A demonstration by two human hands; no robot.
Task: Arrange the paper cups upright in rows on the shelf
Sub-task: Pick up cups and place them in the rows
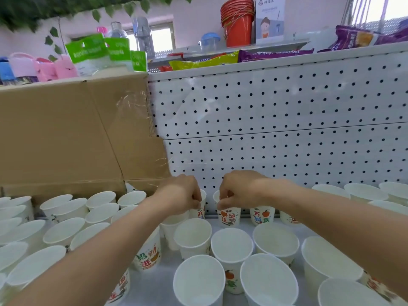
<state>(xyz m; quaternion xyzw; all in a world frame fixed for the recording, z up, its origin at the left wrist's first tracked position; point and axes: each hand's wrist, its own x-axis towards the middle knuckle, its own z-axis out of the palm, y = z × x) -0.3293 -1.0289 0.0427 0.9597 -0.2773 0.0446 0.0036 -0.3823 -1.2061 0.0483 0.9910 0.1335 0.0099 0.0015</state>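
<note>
Several white paper cups with red and green printed characters stand upright on the grey shelf (154,281). My left hand (181,193) pinches the rim of a cup (201,212) at the back of the shelf. Just to the right, my right hand (237,191) pinches the rim of a neighbouring cup (229,217). Both cups stand against the white pegboard (276,129). Another cup (262,214) stands right of them in the same back row, partly under my right wrist. Nearer rows hold cups such as one (193,239) in the middle.
A large taped cardboard box (66,133) fills the back left of the shelf. Several more cups crowd the left side (64,230) and far right (364,192). On the top ledge are snack bags (205,60), stacked red buckets (237,21) and green packets (88,51).
</note>
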